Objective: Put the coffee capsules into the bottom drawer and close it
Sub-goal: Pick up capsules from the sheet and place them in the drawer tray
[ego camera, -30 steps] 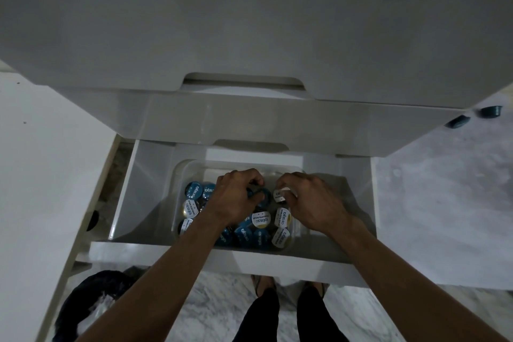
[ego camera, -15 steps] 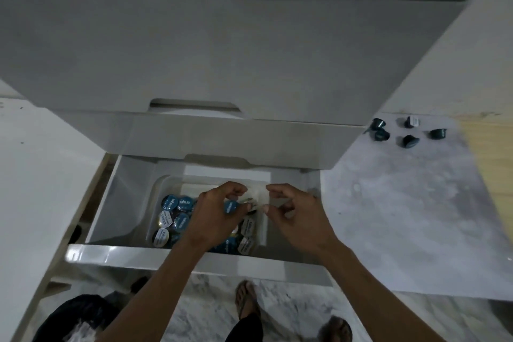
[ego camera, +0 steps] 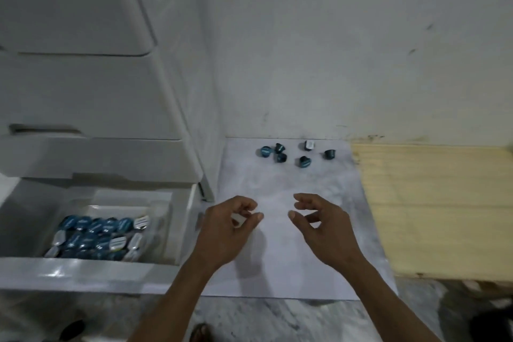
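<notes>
From the head view, my left hand [ego camera: 230, 226] and right hand [ego camera: 323, 221] hover half-curled and empty at frame centre. I should reach to the six loose dark-teal coffee capsules [ego camera: 280, 157] on the pale sheet [ego camera: 277, 272], upper centre. The open white bottom drawer [ego camera: 91, 272], lower left, holds a clear tub [ego camera: 163, 219] packed with capsules.

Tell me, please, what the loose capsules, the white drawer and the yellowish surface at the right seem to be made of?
Loose capsules: probably metal or glossy plastic; dark teal bodies with a slight sheen, too small to be sure.
White drawer: likely smooth plastic or lacquered board; its front rim shows glossy highlights.
Yellowish surface: looks like matte pale wood, with long parallel lines.
</notes>
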